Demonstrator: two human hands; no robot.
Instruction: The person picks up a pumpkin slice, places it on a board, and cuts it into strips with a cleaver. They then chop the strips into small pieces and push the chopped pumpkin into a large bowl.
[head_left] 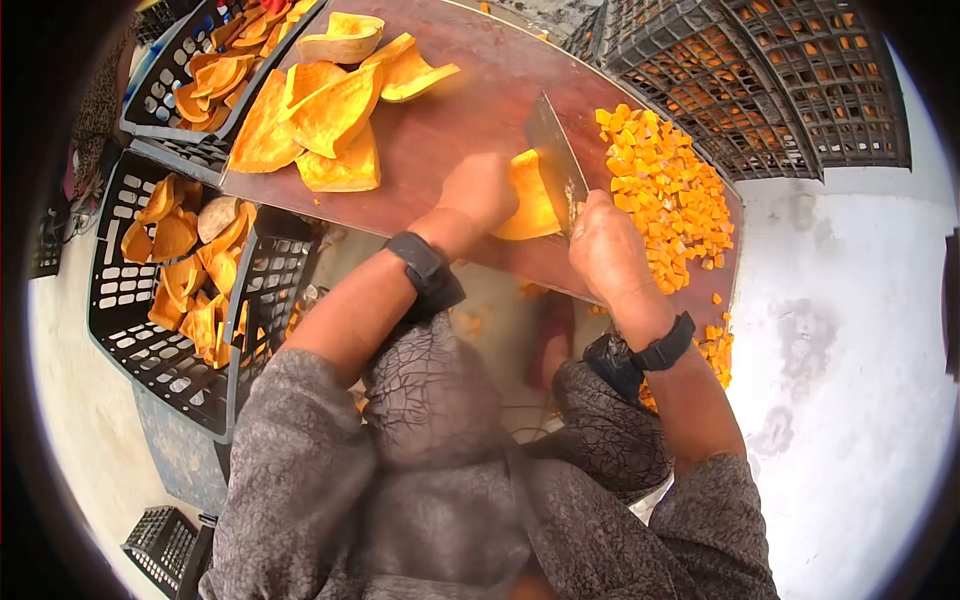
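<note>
A brown cutting board (470, 110) lies across black crates. My left hand (478, 190) presses down on an orange pumpkin piece (530, 200) near the board's front edge. My right hand (605, 245) is closed on the handle of a cleaver (556, 160), whose blade stands against the right side of that piece. Right of the blade lies a heap of small diced pumpkin cubes (665, 190). Several large peeled pumpkin slices (330, 110) rest at the board's far left. Both wrists wear black bands.
A black crate (130, 320) at the left holds pumpkin pieces, and another crate (180, 80) behind it holds more. Stacked black crates (790, 70) stand at the top right. Diced cubes (715, 350) have spilled beside my right forearm. Pale concrete floor (850, 350) is at the right.
</note>
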